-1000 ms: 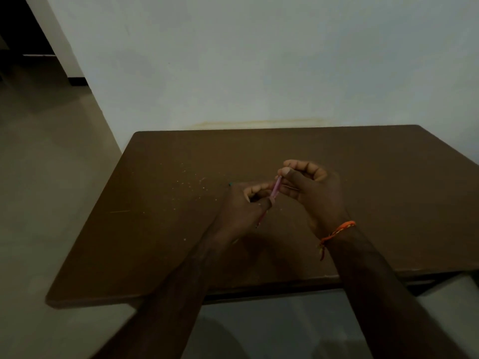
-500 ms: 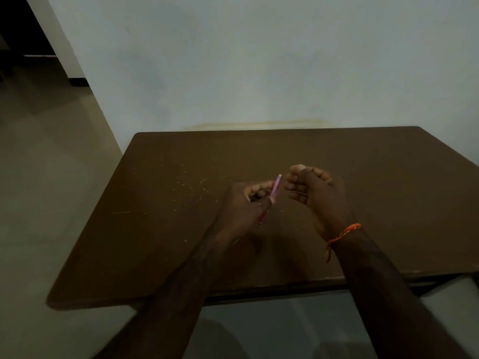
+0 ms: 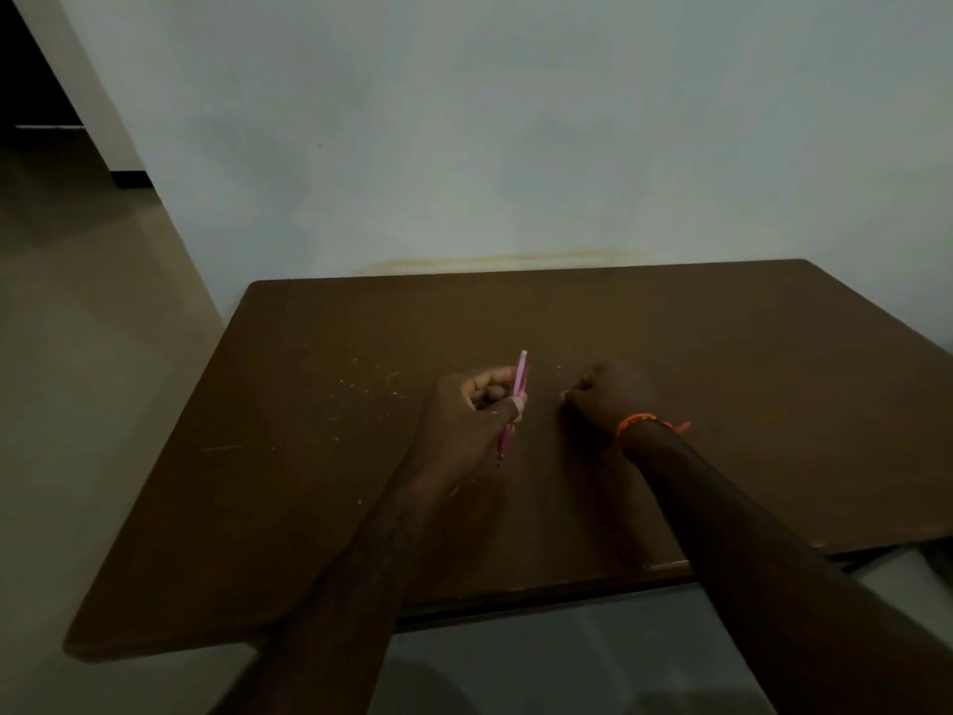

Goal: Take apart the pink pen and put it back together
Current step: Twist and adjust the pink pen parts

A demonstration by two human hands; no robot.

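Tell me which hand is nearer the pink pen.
Left. The left hand is closed around the pink pen; the right hand is a fist off to the pen's right, apart from it.

2 hands (image 3: 472, 415) (image 3: 608, 399), 1 pink pen (image 3: 520, 376), 1 table (image 3: 309, 498) (and 1 orange wristband (image 3: 639, 421)).
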